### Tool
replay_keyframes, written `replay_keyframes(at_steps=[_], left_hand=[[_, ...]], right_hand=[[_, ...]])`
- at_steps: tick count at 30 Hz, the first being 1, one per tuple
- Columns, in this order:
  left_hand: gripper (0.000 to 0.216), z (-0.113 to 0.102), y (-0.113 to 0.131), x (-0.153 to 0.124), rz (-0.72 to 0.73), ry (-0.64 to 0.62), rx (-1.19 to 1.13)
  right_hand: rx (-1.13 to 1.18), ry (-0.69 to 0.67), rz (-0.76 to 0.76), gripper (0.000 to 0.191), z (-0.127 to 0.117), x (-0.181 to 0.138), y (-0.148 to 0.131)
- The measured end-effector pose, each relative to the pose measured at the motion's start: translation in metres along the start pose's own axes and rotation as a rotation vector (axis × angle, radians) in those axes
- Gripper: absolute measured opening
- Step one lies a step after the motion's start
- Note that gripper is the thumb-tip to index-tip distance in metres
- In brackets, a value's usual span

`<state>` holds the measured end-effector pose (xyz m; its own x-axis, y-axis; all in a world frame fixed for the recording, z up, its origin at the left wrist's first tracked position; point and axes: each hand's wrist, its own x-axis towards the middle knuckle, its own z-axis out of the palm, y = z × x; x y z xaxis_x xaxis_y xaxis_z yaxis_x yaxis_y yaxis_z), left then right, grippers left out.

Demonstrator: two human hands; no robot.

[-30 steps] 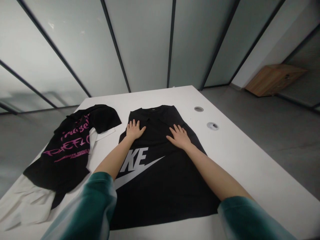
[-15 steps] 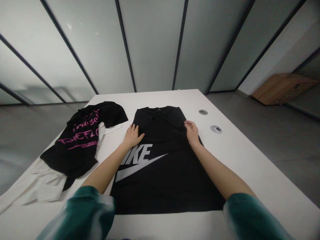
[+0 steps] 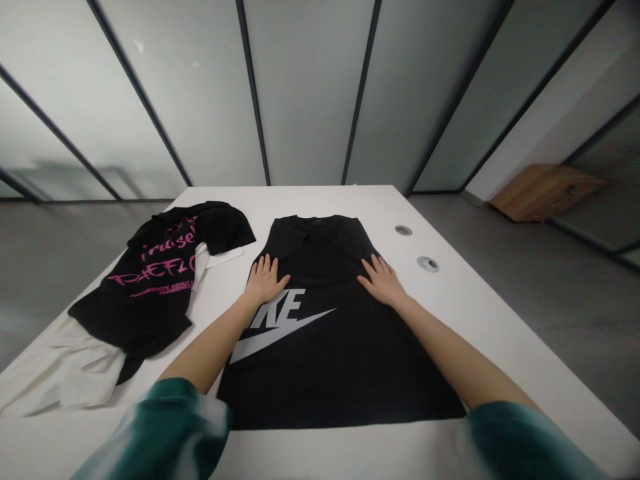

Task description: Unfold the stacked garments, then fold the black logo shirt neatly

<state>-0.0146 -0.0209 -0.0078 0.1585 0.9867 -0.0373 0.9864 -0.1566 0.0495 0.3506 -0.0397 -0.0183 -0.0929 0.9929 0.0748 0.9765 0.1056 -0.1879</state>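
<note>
Both grips lie released, palms flat on the black shirt (image 3: 325, 347) — left grip (image 3: 263, 283) at 10 o'clock of its logo. Right grip (image 3: 384, 283) at 2 o'clock — white worktop (image 3: 500, 320) beneath

The right hand (image 3: 384, 283) now lies flat, fingers spread, on the right side of the black shirt (image 3: 330, 353); half a second ago it was curled at the shirt's right edge by the folded-in sleeve, and a second ago it lay flat nearer the chest middle. The left hand (image 3: 264, 282) has slid from the upper chest down to the shirt's left edge, just above the white lettering.
</note>
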Motion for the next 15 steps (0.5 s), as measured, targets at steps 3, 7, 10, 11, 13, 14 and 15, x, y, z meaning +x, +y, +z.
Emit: replay_keyframes(at_steps=[3,7,10,11,13,14,15], left_hand=[[0.082,-0.001,-0.004,0.009,-0.005,-0.005,-0.004],[0.082,-0.003,-0.01,0.028,-0.012,-0.005,-0.007],[0.081,-0.006,-0.013,0.046,0.013,0.022,-0.004],[0.08,-0.007,-0.014,0.053,0.021,0.029,-0.005],[0.079,-0.009,-0.013,0.064,0.027,0.045,-0.011],[0.078,-0.011,-0.011,0.069,0.029,0.063,-0.011],[0.077,-0.013,-0.01,0.071,0.032,0.096,-0.01]], right_hand=[[-0.095,-0.059,0.039,0.071,0.003,0.011,-0.008],[-0.12,-0.088,0.048,0.073,0.001,0.034,-0.008],[-0.124,-0.08,0.055,0.072,0.001,0.051,-0.009],[-0.122,-0.076,0.06,0.072,0.001,0.056,-0.009],[-0.115,-0.074,0.067,0.071,0.0,0.066,-0.011],[-0.108,-0.072,0.069,0.07,0.0,0.07,-0.012],[-0.099,-0.063,0.068,0.068,-0.002,0.073,-0.012]])
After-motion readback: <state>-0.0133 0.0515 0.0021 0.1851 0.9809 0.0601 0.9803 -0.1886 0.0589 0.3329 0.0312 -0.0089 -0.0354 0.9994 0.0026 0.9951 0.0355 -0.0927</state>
